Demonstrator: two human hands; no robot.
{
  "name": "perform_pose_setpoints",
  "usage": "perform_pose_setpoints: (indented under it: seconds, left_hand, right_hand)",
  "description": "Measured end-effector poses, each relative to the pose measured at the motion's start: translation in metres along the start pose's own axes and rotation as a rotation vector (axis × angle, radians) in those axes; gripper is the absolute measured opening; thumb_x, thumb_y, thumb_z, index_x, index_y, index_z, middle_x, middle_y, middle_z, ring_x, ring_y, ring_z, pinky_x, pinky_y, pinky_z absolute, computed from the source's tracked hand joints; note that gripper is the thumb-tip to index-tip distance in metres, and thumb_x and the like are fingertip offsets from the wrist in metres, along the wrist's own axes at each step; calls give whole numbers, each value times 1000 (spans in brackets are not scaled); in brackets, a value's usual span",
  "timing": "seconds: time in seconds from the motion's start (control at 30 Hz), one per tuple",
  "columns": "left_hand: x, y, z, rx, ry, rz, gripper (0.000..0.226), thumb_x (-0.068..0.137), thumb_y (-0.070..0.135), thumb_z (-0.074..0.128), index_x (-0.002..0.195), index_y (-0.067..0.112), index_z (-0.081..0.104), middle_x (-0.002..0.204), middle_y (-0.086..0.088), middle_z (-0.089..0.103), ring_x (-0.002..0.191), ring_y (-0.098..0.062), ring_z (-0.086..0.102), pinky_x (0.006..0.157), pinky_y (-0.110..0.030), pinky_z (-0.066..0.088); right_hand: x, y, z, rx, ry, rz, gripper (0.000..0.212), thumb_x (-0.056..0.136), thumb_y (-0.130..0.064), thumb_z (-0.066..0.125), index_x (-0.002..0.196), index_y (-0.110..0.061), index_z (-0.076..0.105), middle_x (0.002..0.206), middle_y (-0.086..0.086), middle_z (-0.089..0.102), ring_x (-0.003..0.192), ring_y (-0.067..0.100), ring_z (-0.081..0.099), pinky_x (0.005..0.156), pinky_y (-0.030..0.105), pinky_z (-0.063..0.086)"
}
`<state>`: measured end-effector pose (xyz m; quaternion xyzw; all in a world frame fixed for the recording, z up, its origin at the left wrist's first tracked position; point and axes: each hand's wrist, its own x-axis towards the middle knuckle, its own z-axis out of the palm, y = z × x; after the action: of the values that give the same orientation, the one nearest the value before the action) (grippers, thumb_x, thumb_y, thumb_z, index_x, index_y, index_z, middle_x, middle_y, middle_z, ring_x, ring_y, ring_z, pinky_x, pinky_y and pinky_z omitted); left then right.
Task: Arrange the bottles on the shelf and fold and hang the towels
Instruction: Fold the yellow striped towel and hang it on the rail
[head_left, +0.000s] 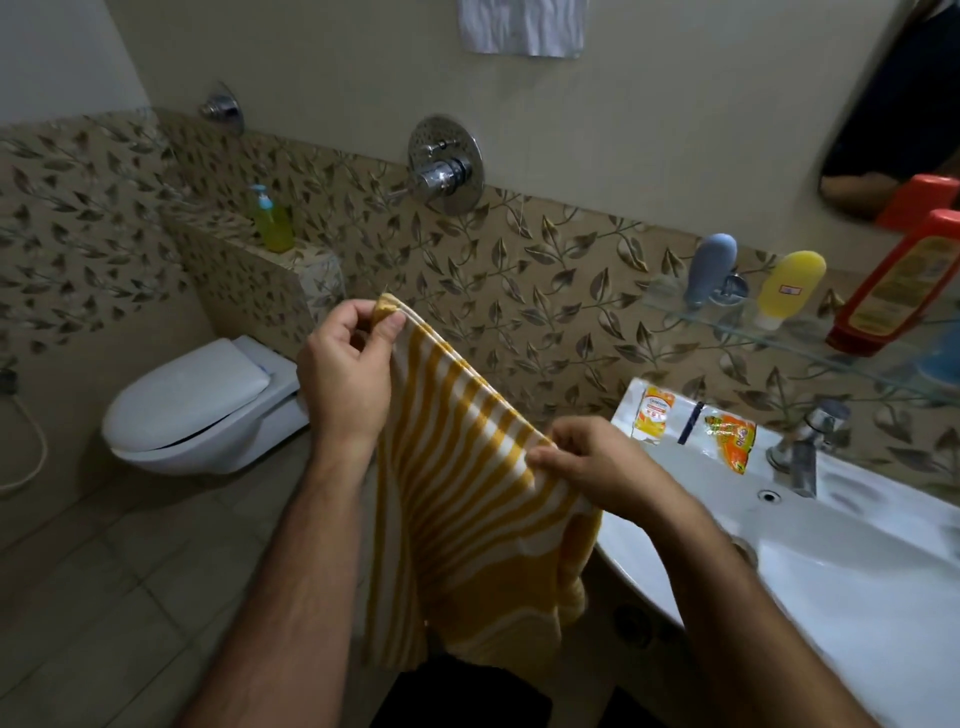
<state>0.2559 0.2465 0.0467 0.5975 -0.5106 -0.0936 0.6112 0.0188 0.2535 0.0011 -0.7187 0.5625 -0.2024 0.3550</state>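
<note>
Left hand and right hand each pinched the top edge of the folded yellow-striped towel, hanging beside the sink.

Glass shelf (three bottles upright)

head cam | looks forward-down | close over hands | single view

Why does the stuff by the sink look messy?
Two crumpled sachets lie loose on the sink's back rim beside the tap. On the glass shelf, the grey bottle, yellow bottle and red bottle appear to lean rather than stand straight.
</note>
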Motion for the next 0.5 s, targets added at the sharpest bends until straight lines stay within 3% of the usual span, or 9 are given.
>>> perform_pose_setpoints:
  seconds: [0.1, 0.2, 0.33, 0.5]
  left_hand:
    - [4, 5, 1, -73, -30, 51, 4, 89, 24, 68, 86, 25, 65, 75, 18, 62, 69, 6, 57, 63, -8, 42]
    - [2, 8, 5, -75, -80, 69, 3, 88, 23, 69, 86, 24, 66, 76, 16, 64, 71, 3, 59, 65, -10, 45]
    - [1, 7, 2, -38, -106, 71, 6, 88, 26, 69, 91, 20, 69, 81, 14, 66, 75, 0, 62, 66, -10, 47]
    - [7, -6, -10, -29, -77, 15, 3, 89, 28, 67, 91, 26, 67, 84, 12, 67, 82, -9, 64, 70, -24, 52]
  right_hand:
    - [-3, 10, 9, 450, -257, 112, 16, 90, -23, 68, 77, -16, 61, 72, -3, 63, 69, 9, 58, 60, 20, 46]
    - [3, 25, 22, 501, -285, 166, 11, 86, -22, 73, 78, -19, 67, 85, 3, 69, 85, 19, 62, 80, 37, 50]
    - [8, 30, 29, 508, -22, 222, 18, 77, -28, 82, 74, -18, 68, 77, 3, 72, 79, 20, 66, 77, 41, 53]
    - [-2, 20, 20, 304, 217, 81, 24, 79, -31, 80, 64, -23, 63, 74, -1, 63, 73, 15, 59, 65, 31, 45]
